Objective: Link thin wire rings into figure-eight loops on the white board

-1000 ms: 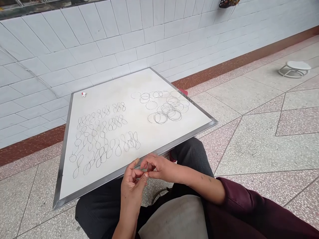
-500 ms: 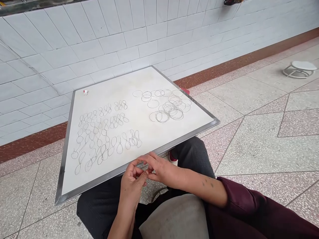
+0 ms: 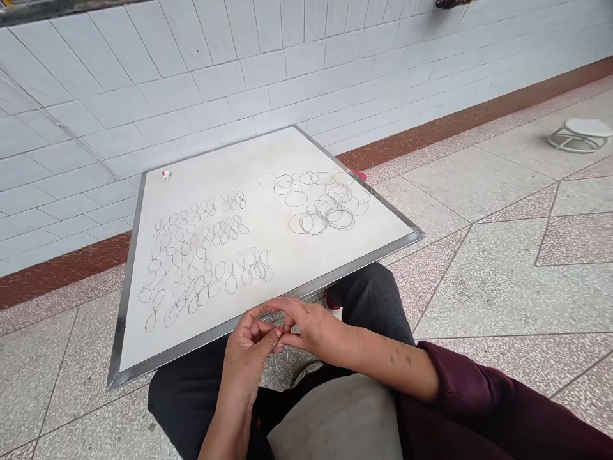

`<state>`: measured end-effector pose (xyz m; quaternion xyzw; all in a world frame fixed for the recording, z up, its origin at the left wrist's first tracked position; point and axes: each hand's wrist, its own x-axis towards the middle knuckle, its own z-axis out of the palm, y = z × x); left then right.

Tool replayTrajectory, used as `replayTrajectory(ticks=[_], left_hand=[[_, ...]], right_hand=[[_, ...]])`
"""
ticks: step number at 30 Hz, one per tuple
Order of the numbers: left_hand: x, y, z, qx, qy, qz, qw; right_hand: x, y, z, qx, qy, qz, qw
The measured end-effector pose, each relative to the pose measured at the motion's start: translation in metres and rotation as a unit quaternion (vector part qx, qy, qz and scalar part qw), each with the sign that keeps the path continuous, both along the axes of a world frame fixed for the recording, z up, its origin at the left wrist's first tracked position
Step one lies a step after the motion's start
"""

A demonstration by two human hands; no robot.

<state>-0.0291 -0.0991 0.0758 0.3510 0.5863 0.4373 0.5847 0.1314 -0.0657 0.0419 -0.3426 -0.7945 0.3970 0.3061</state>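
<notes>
Metal-edged white table point(image 3: 230, 160) with figure-eight loops point(image 3: 204, 255), round loops point(image 3: 327, 213), small red-white object point(image 3: 166, 176).

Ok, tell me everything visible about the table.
The table has a flat white top and a grey, metallic-looking rim; its far edge is by the tiled wall. Round thin loops lie on its right, figure-eight loops on its left. A small red-and-white object sits near its far left corner.

Tabletop point(image 3: 275, 220) smooth & semi-matt w/ shiny metal edging point(image 3: 191, 343), wire loops point(image 3: 327, 219) metal-look, wall tiles point(image 3: 261, 76) glossy, sleeve point(image 3: 462, 380) satiny cloth.
</notes>
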Motion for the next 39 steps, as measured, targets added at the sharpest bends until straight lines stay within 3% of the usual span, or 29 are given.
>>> replayTrajectory(ticks=[6,9,13,23,39], left_hand=[[-0.002,-0.002,0.000,0.012,-0.047,0.033,0.998],[-0.002,-0.003,0.000,0.026,-0.057,0.057,0.996],[-0.001,-0.005,0.000,0.035,-0.072,0.075,0.994],[0.000,-0.006,-0.002,0.035,-0.093,0.087,0.991],[0.004,-0.007,-0.011,0.089,-0.084,0.100,0.987]], right_hand=[[0.010,0.006,0.007,-0.039,0.073,-0.035,0.996],[0.011,0.005,0.005,-0.051,0.099,-0.019,0.994],[0.007,0.001,-0.001,-0.041,0.108,0.017,0.993],[0.005,0.000,0.001,0.017,0.115,0.004,0.993],[-0.001,-0.003,0.003,-0.021,0.139,-0.017,0.990]])
